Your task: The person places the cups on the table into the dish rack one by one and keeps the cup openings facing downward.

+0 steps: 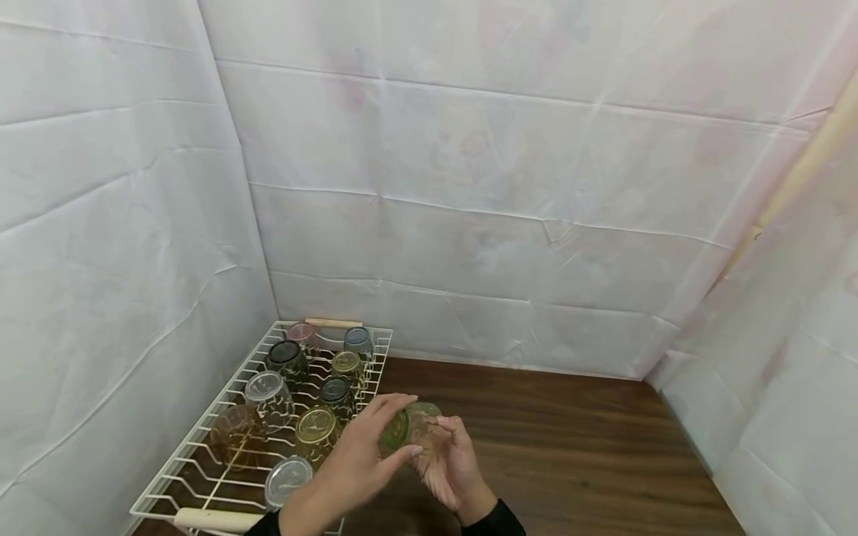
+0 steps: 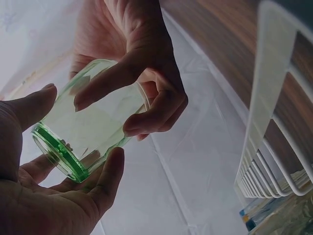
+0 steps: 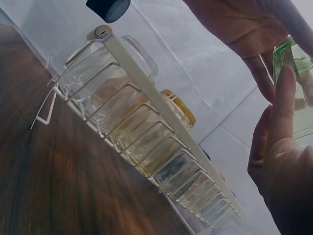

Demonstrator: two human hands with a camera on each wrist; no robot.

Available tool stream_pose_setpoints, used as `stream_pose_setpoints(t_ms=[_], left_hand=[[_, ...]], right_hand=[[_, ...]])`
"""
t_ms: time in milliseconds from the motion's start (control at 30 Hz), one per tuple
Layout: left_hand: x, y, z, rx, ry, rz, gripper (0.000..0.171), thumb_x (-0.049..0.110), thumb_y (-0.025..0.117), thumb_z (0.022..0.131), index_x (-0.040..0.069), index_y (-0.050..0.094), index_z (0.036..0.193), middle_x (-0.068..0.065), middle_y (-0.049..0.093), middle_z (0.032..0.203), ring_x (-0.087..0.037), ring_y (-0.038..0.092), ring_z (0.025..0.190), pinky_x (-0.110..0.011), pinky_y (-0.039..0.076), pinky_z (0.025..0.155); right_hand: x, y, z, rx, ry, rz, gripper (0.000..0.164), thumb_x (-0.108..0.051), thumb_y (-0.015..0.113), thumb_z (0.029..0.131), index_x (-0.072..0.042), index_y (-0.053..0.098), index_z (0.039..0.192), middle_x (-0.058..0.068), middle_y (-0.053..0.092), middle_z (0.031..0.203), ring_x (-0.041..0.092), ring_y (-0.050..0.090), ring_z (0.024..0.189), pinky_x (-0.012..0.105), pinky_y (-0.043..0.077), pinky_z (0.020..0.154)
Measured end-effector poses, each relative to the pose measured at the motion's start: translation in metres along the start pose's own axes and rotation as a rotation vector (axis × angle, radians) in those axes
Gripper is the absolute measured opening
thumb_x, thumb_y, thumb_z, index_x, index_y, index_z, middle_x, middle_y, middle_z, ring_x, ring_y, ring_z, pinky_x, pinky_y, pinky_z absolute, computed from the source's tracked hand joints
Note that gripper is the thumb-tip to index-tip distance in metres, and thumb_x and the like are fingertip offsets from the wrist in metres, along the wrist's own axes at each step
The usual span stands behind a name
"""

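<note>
Both hands hold a clear green-tinted drinking glass (image 1: 424, 426) in the air, just right of the rack. My left hand (image 1: 365, 450) curls its thumb and fingers around the thick green base end, as the left wrist view shows. Toward the rim end, my right hand (image 1: 452, 461) grips the glass with thumb and fingers. In the left wrist view the glass (image 2: 93, 122) lies tilted, its green base (image 2: 61, 152) low on the left. Nothing else is in either hand.
Left of the hands stands a white wire dish rack (image 1: 221, 487) with wooden handles. Several upside-down glasses stand in it, among them an amber one (image 1: 237, 435), a yellow one (image 1: 316, 432) and a clear one (image 1: 287, 480). The brown wooden tabletop (image 1: 570, 447) is bordered by white sheeting (image 1: 469, 186).
</note>
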State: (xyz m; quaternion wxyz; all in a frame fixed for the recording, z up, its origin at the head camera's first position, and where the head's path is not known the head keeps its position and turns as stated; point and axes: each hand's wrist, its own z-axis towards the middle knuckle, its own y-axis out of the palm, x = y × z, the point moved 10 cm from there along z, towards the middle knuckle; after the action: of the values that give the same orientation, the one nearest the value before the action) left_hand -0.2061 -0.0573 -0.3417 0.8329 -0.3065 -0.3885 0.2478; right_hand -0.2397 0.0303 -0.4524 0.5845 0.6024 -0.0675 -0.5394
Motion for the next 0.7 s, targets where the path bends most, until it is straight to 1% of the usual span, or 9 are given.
stream_pose_setpoints(t_ms=[100, 167, 300, 433, 500, 633, 700], left_hand=[[0.001, -0.001, -0.001, 0.002, 0.007, 0.009, 0.074, 0.019, 0.094, 0.08, 0.028, 0.061, 0.146, 0.005, 0.067, 0.133, -0.015, 0.071, 0.115, -0.041, 0.062, 0.095], [0.0, -0.002, -0.001, 0.006, 0.002, 0.01, 0.075, 0.019, 0.094, 0.08, 0.028, 0.061, 0.146, 0.005, 0.067, 0.133, -0.015, 0.071, 0.114, -0.041, 0.062, 0.095], [-0.001, -0.005, -0.002, 0.017, -0.032, -0.006, 0.076, 0.019, 0.095, 0.078, 0.028, 0.062, 0.146, 0.002, 0.068, 0.132, -0.013, 0.07, 0.116, -0.041, 0.062, 0.096], [-0.002, -0.007, -0.004, 0.031, -0.057, -0.022, 0.077, 0.017, 0.096, 0.077, 0.026, 0.063, 0.146, 0.0, 0.069, 0.131, -0.014, 0.07, 0.118, -0.041, 0.062, 0.097], [-0.003, -0.009, -0.004, 0.046, -0.062, -0.026, 0.077, 0.017, 0.097, 0.076, 0.025, 0.063, 0.145, 0.001, 0.069, 0.131, -0.015, 0.071, 0.118, -0.04, 0.062, 0.098], [-0.005, -0.014, -0.005, 0.088, -0.061, -0.019, 0.077, 0.016, 0.098, 0.074, 0.025, 0.065, 0.143, 0.005, 0.07, 0.131, -0.015, 0.072, 0.116, -0.039, 0.063, 0.097], [-0.006, -0.017, -0.005, 0.096, -0.066, -0.021, 0.076, 0.016, 0.097, 0.075, 0.025, 0.065, 0.143, 0.005, 0.069, 0.131, -0.015, 0.072, 0.115, -0.038, 0.063, 0.095]], right_hand=[[0.0, 0.002, 0.001, -0.041, -0.004, -0.009, 0.042, -0.03, 0.017, 0.114, -0.015, 0.053, 0.13, -0.007, 0.063, 0.117, 0.002, 0.065, 0.1, 0.019, 0.06, 0.09], [0.001, 0.003, 0.001, -0.054, 0.0, -0.012, 0.045, -0.031, 0.017, 0.114, -0.014, 0.052, 0.136, -0.005, 0.065, 0.123, 0.004, 0.067, 0.104, 0.019, 0.06, 0.092], [0.001, 0.003, -0.001, -0.062, 0.02, -0.037, 0.05, -0.032, 0.016, 0.115, -0.011, 0.049, 0.147, -0.002, 0.066, 0.132, 0.007, 0.069, 0.114, 0.021, 0.059, 0.097], [0.003, 0.001, -0.003, -0.036, 0.063, -0.064, 0.047, -0.033, 0.018, 0.116, -0.013, 0.046, 0.148, -0.005, 0.066, 0.129, 0.007, 0.068, 0.112, 0.022, 0.057, 0.099], [0.004, -0.001, -0.004, -0.014, 0.077, -0.079, 0.046, -0.034, 0.019, 0.117, -0.014, 0.046, 0.148, -0.006, 0.065, 0.129, 0.007, 0.068, 0.113, 0.023, 0.057, 0.101], [0.004, -0.003, -0.003, 0.011, 0.077, -0.116, 0.047, -0.034, 0.02, 0.117, -0.014, 0.048, 0.15, -0.005, 0.064, 0.14, 0.01, 0.067, 0.12, 0.029, 0.057, 0.105], [0.005, -0.004, -0.002, 0.016, 0.07, -0.132, 0.047, -0.032, 0.02, 0.117, -0.013, 0.049, 0.149, -0.005, 0.063, 0.143, 0.012, 0.068, 0.123, 0.032, 0.058, 0.107]])
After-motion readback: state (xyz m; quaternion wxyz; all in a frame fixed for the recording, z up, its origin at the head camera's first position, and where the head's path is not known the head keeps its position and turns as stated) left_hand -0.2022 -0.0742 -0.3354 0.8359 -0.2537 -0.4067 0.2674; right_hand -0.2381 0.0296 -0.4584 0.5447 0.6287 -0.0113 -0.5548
